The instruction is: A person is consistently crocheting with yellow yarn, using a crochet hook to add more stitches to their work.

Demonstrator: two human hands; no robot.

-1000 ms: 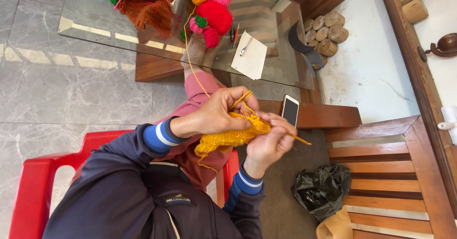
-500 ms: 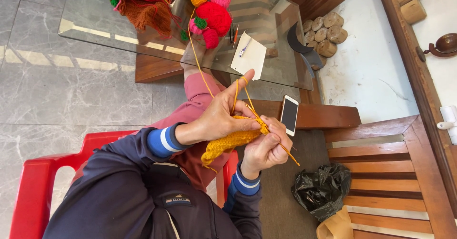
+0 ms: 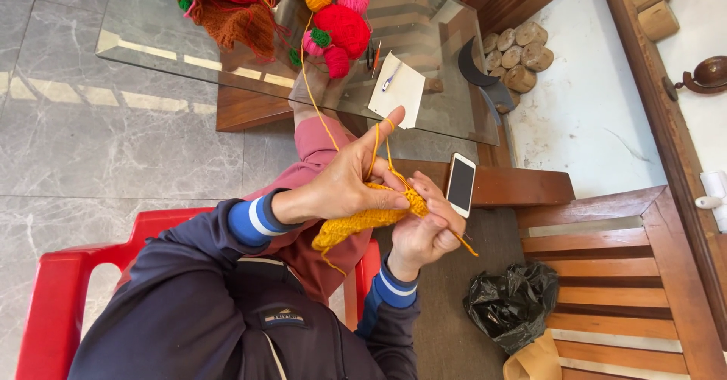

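While the left hand (image 3: 344, 187) pinches the top edge of the yellow knitted piece (image 3: 363, 219) at the frame's center, its forefinger lifts a loop of yellow yarn (image 3: 376, 147). Just right of it, the right hand (image 3: 424, 228) closes around a needle (image 3: 459, 240) and the piece's right end. The piece hangs between both hands, trailing down-left

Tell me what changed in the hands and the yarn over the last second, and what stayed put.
The left hand opened up from its curl over the yellow crochet piece: its forefinger now points up toward the glass table, with the yellow yarn strand looped over it and drawn taut. The right hand kept its grip on the hook and the work. The phone, paper and yarn balls stayed put.
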